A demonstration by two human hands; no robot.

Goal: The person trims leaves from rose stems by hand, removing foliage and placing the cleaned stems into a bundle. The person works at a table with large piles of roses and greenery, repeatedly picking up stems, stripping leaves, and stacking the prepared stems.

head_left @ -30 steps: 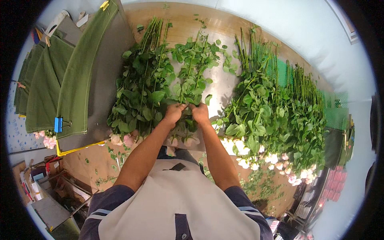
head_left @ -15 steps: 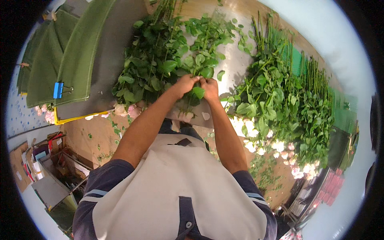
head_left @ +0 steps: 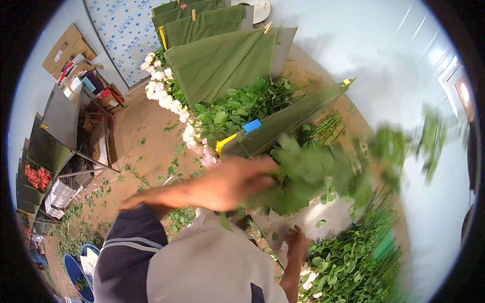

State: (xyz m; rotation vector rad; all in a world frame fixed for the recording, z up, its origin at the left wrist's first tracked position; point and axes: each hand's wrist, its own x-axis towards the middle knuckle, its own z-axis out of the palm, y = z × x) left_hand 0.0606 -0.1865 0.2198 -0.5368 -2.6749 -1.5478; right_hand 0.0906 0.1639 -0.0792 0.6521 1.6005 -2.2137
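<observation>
My left hand (head_left: 247, 179) is raised, blurred by motion, with its fingers closed around a leafy rose stem (head_left: 348, 166). The stem stretches away to the right, its leaves smeared; its bloom is not visible. Lower down, my right hand (head_left: 296, 238) hangs at the near edge of the grey metal tabletop (head_left: 328, 217), fingers loosely spread and apparently holding nothing. To its right lies a pile of leafy roses (head_left: 343, 267), with pale blooms (head_left: 308, 280) toward me. Further leafy stems (head_left: 323, 129) lie behind the lifted one.
Green cloth dividers (head_left: 227, 65) stand at the back; a blue binder clip (head_left: 251, 126) grips the nearest. Roses (head_left: 177, 108) lie between them, pale pink blooms over the edge. Fallen leaves litter the brown floor (head_left: 146, 121). A shelf rack (head_left: 88, 161) and blue buckets (head_left: 76, 275) stand left.
My hands were together over stems on the table. Now my left hand has swung up and left with a leafy rose stem, while my right stays near the table edge. The view has turned left.
</observation>
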